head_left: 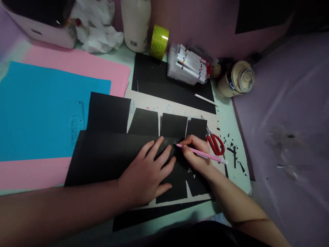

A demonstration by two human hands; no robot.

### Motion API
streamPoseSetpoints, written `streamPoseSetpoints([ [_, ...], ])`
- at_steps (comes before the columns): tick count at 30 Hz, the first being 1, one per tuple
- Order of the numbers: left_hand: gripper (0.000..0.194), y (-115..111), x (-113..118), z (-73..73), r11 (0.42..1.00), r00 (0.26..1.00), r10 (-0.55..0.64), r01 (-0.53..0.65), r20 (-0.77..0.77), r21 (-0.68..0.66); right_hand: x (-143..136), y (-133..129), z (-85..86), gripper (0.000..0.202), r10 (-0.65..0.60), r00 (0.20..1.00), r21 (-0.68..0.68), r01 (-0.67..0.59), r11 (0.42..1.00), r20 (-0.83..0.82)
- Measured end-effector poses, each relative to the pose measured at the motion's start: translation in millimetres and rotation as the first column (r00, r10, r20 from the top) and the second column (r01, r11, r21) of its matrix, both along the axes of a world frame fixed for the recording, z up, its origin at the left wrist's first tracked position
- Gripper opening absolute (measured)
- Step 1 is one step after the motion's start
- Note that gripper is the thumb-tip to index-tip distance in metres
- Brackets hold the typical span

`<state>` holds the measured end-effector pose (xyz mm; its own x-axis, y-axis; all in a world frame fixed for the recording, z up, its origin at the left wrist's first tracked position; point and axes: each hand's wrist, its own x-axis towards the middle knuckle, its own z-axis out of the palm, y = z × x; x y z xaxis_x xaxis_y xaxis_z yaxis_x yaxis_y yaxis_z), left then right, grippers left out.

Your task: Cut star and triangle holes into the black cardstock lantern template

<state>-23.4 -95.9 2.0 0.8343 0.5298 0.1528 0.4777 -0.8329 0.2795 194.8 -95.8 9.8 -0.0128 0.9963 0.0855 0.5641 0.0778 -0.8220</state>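
Observation:
My right hand is closed around a pink pen, its tip against a sheet of black paper. Small pale star outlines show on the paper near that tip. Fingers spread, my left hand lies flat on the same sheet just left of the pen. Slits divide the sheet's far edge into several flaps, and its near edge is also cut. Red-handled scissors lie right of my right hand, their blades partly under a flap.
Black scraps are scattered at the right. Behind stand a clear box of white markers, a yellow tape roll, a white bottle and a lidded cup. Blue paper with a clear ruler lies over pink sheets at left.

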Motion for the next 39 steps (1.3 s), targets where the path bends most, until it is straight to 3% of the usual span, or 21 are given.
streamPoseSetpoints([
  [5, 0.064, -0.2, 3.6, 0.1, 0.999, 1.000, 0.007, -0.006, -0.018, 0.054, -4.0, 2.3, -1.5, 0.009, -0.045, 0.999, 0.015, 0.045, 0.999, 0.004],
  [20, 0.063, -1.0, 8.0, -2.7, 0.974, 0.985, -0.034, 0.070, -0.170, 0.214, -6.9, 4.0, -3.8, 0.013, -0.012, 0.998, 0.078, 0.016, 0.997, -0.057],
  [24, 0.063, 0.2, 10.9, 1.1, 0.980, 0.978, -0.036, 0.075, -0.205, 0.185, -10.8, 5.1, 1.6, 0.014, -0.076, 0.995, 0.017, 0.077, 0.997, -0.062],
  [31, 0.059, -1.3, 15.9, 20.0, 1.000, 0.980, 0.022, -0.021, -0.200, 0.006, -17.1, 4.2, 7.9, 0.016, -0.148, 0.988, -0.002, 0.148, 0.989, -0.054],
  [39, 0.052, -11.3, 19.8, 9.4, 0.989, 0.982, 0.144, -0.139, -0.120, 0.047, -17.9, 3.2, -0.2, 0.016, -0.143, 0.988, 0.086, 0.148, 0.985, -0.062],
])
